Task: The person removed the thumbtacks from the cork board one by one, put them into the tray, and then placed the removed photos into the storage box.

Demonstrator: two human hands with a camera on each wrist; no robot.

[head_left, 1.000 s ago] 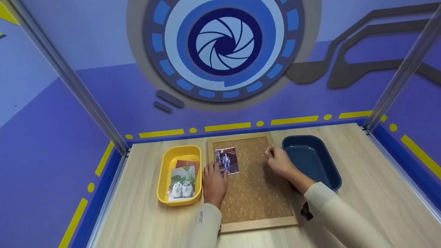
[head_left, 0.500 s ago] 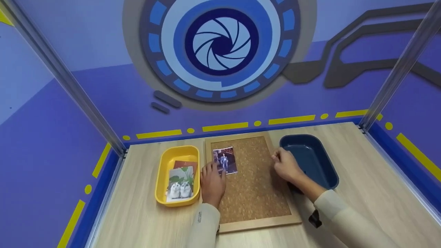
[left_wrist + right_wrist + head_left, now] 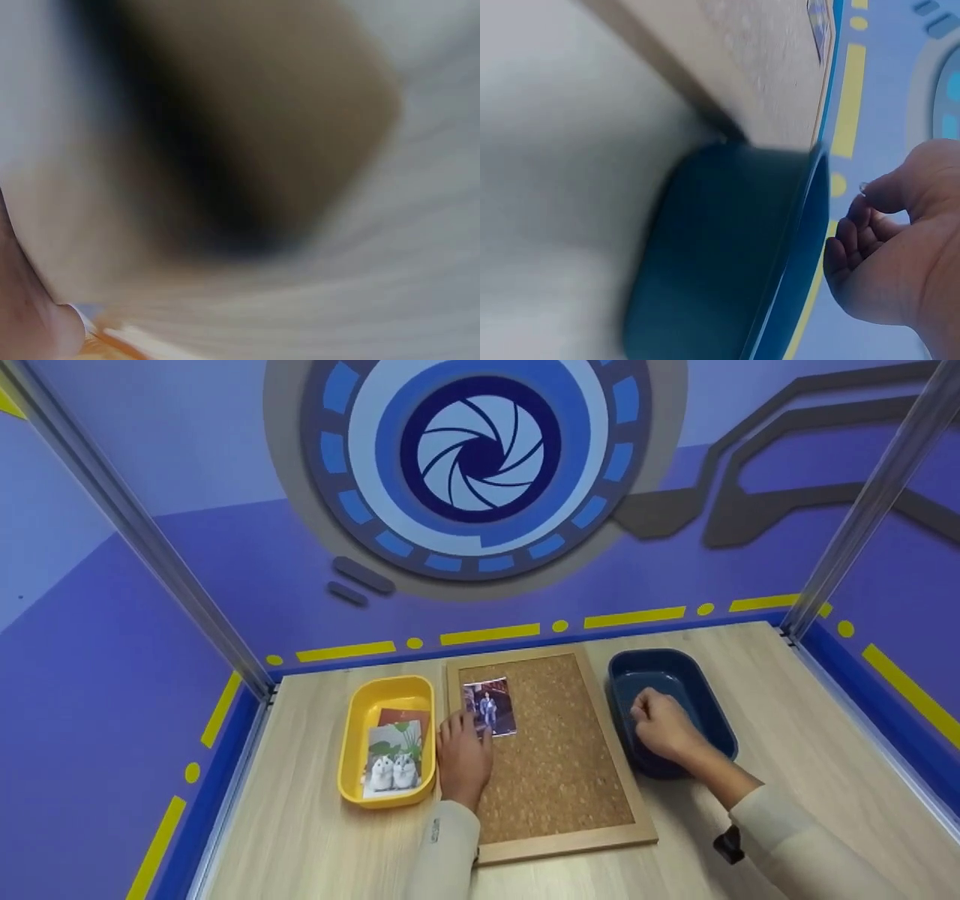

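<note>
My left hand lies over the left frame of a cork board. Its fingers are extended, with the fingertips at the lower left corner of a photo of a standing person. Above the dark blue tub is my right hand. In the right wrist view its thumb and index finger pinch a small clear pushpin, mostly hidden by the fingertips, while the other fingers curl in. The left wrist view is mostly blurred, with part of the hand at the lower left.
Left of the board stands a yellow tray with several photo cards, the top one a picture of two white hamsters. All stand on a pale wood table, closed in by a blue printed wall behind and at the sides.
My right hand has moved right, from over the right edge of the cork board to above the blue tub, fingers still pinched. The left hand and the photo keep their places.
</note>
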